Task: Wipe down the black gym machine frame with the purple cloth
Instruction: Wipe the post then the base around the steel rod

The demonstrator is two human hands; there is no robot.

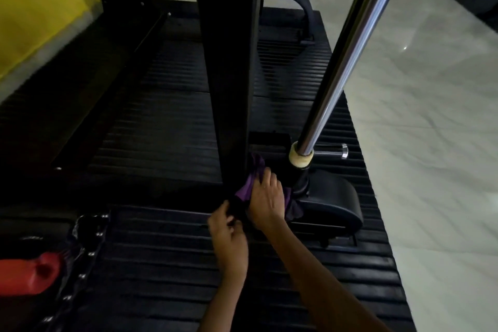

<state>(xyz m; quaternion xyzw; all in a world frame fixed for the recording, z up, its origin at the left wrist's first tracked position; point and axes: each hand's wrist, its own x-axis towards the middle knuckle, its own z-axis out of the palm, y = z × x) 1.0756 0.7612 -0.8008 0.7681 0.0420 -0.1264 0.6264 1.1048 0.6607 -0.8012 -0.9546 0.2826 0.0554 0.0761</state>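
the right hand [265, 197] is pressing the purple cloth [249, 187] against the foot of the black gym machine frame [229, 62], its fingers lying fairly flat over the fabric with the tips pointing up the post. the left hand [227, 229] is sitting just below and to the left of that contact, fingers curled toward a dark fold at the cloth's lower edge; whether it is actually pinching the cloth is not determinable in this light.

key relation: the frame's long axis is running straight up and away from the pressing hand, so nearly all of the visible post surface is lying above the grip. the right hand is the nearer one to the post and is judged to be the working hand; the next stroke would likely need to travel upward along that axis. the cloth is bunched at the base, part of it trailing right of the hand toward the chrome bar [350, 48], which is rising just to the right.

count: one cloth, one black upright being wiped, one chrome bar, two hands. one red bottle [29, 273] is lying well to the left on the ribbed black mat [161, 129].
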